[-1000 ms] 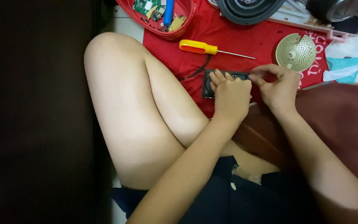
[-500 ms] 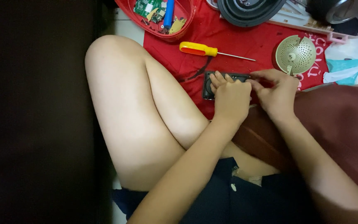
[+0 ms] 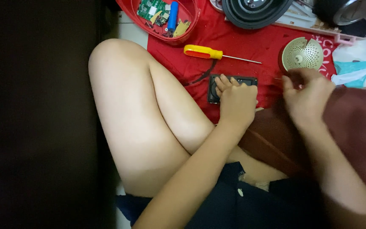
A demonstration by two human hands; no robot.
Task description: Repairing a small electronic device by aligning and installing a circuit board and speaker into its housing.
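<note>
The left hand lay flat with fingers pressed down on a small black speaker resting on the red cloth, just above the bent knee. The speaker looked light and stiff, its thin dark wire trailing toward 8 o'clock — likely fragile, so the rigid frame edges seem the safest grip. The right hand, blurred, sat at 3 o'clock of the speaker, fingers pinched narrowly; what it held I cannot tell. Half a second earlier that hand touched the speaker's right edge — it had since drawn away. A yellow screwdriver lay at 12 o'clock.
</note>
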